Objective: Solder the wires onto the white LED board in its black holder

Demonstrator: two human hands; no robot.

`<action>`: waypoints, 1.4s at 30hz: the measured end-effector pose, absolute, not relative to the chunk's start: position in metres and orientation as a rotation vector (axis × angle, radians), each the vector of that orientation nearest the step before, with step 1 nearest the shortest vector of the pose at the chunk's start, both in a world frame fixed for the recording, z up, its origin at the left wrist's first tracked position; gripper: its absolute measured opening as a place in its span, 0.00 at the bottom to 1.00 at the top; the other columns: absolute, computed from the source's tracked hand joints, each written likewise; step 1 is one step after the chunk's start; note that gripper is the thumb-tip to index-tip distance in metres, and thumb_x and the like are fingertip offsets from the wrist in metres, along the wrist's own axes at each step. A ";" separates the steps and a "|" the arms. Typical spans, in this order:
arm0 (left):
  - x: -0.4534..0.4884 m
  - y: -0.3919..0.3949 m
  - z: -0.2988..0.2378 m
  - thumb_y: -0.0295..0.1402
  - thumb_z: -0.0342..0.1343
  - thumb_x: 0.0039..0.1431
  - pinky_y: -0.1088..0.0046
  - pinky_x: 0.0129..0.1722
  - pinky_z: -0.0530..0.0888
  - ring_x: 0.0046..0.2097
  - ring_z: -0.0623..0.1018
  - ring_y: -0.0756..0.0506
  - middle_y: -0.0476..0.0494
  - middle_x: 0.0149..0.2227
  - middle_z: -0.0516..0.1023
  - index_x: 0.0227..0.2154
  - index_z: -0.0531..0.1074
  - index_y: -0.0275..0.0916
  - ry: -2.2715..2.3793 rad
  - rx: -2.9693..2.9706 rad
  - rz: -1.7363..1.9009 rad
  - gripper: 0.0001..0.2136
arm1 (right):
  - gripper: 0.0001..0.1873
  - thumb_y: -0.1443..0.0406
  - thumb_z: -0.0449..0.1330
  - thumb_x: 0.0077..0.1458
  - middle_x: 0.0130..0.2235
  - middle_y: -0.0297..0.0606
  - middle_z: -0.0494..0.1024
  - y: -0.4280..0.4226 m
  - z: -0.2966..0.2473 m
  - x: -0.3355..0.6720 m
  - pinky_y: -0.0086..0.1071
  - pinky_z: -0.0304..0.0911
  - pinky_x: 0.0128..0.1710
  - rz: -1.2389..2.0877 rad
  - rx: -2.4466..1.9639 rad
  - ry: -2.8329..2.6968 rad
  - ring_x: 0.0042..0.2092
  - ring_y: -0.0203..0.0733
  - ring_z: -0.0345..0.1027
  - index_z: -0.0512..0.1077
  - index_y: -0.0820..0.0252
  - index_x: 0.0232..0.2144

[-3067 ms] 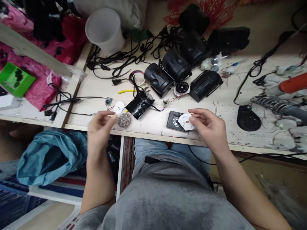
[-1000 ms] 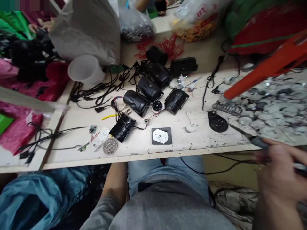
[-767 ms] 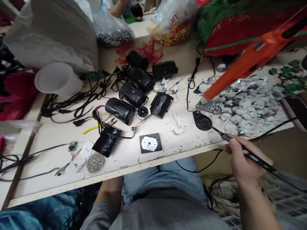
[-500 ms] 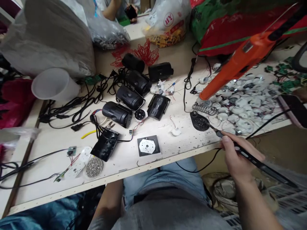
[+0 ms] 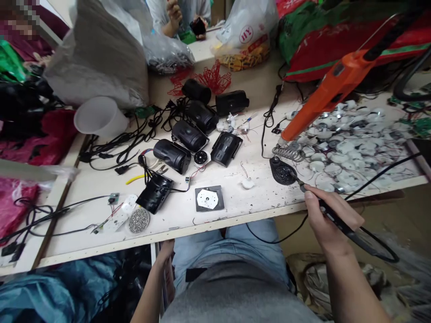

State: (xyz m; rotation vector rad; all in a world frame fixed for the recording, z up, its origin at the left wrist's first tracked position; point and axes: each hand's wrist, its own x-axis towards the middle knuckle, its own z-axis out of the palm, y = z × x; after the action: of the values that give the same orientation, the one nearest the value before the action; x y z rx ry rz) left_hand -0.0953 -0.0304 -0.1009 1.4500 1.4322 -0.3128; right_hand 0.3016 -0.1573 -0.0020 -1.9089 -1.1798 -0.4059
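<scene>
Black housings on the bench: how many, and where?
7: four housings in a slanting row, a fifth right of its far end, a sixth right of its near end, a seventh in front of it. More may be hidden.

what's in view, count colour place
soldering iron: one, black, tip at holder
holder: one, black, right
plate: one, white, on block
block: one, dark grey, front
housings: seven, black, middle
pliers: one, yellow-handled, left
round mass: one, silvery, left
coil: one, metallic, right
long tool: one, orange, right
discs: many, white, right
cables: several, black, mostly left
tub: one, whitish, left
bags: two, clear, back
sacks: two, grey and red-green, back
co-worker: one, pale shirt, back
bench: one, whitish, centre
right hand: one, bare, around iron
left arm: one, bare, hand hidden at bench
</scene>
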 end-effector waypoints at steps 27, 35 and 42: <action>0.190 0.062 0.042 0.25 0.62 0.56 0.62 0.48 0.74 0.47 0.81 0.35 0.28 0.40 0.82 0.37 0.78 0.30 1.177 2.261 0.069 0.06 | 0.07 0.71 0.63 0.59 0.34 0.41 0.82 -0.167 -0.009 0.297 0.32 0.72 0.37 -0.328 -1.776 -1.255 0.34 0.41 0.77 0.77 0.62 0.41; 0.158 0.043 0.039 0.24 0.65 0.51 0.74 0.33 0.77 0.28 0.80 0.50 0.48 0.26 0.80 0.35 0.77 0.33 0.944 1.505 0.320 0.07 | 0.09 0.72 0.63 0.59 0.36 0.41 0.81 -0.168 -0.010 0.300 0.32 0.71 0.36 -0.283 -1.753 -1.234 0.35 0.40 0.77 0.77 0.62 0.43; 0.107 0.011 0.070 0.40 0.76 0.38 0.73 0.29 0.79 0.26 0.79 0.49 0.48 0.23 0.79 0.29 0.77 0.33 0.757 1.138 0.471 0.19 | 0.13 0.73 0.66 0.57 0.34 0.38 0.81 -0.169 0.007 0.288 0.32 0.69 0.36 -0.353 -1.714 -1.352 0.32 0.39 0.74 0.77 0.60 0.44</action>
State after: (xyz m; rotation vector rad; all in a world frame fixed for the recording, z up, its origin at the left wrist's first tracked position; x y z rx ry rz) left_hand 0.1067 0.0111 0.0695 1.1384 0.7566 0.4715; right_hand 0.2881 -0.1692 0.0066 -1.7140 -1.3518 -0.3534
